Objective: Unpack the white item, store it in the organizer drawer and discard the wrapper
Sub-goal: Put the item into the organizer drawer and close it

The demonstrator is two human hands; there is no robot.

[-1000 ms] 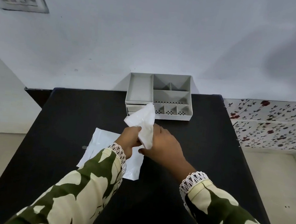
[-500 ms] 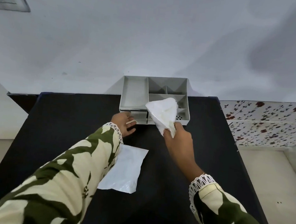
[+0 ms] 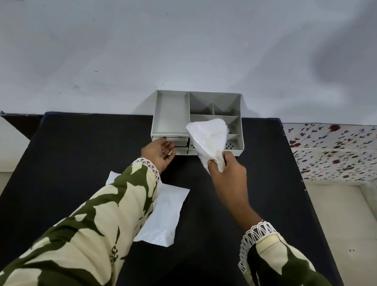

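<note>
White item (image 3: 208, 140) pinched in my right hand (image 3: 228, 172) before the organizer (image 3: 171, 116); left hand (image 3: 159, 150) open-fingered at its drawer (image 3: 179, 142).

Soft, even daylight fills the scene, moderately bright, with no harsh glare. Broad, blurry grey shadows smudge the pale wall (image 3: 193, 39), darkest toward its upper right. The black tabletop (image 3: 78, 155) reads as nearly featureless, swallowing detail. The organizer (image 3: 171, 116) at the tabletop's far edge casts a faint shadow on the wall behind. Wide-angle distortion bends the tabletop edges outward, and the sleeves (image 3: 86, 236) nearest the camera look stretched and slightly soft.
</note>
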